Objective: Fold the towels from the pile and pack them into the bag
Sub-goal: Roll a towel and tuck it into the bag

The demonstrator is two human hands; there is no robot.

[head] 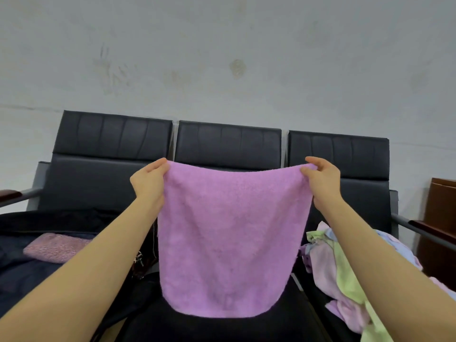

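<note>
Purple towel hangs between both hands (left, right), each pinching a top corner.

Before you, a three-seat black padded bench spans 9 to 3 o'clock, backrests against a stained grey wall. Wooden armrests cap each end; a brown cabinet stands at 3 o'clock.
</note>
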